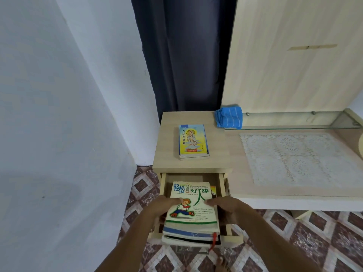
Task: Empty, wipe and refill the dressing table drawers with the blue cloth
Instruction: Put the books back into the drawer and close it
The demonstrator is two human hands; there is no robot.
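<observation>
In the open drawer (188,177), a stack of books (191,216), left hand (167,209) and right hand (228,209) gripping its sides, blue cloth (228,117) and yellow book (193,141) beyond the drawer.

Light: soft, even, moderately bright | Shadows: faint on wall (59,183), deeper inside drawer (193,176) | Edges: wide-angle bowing | Sharpness: slightly soft, lower edge blurred

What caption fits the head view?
Left hand and right hand grip a book stack in the open drawer; blue cloth lies farther back.
</observation>
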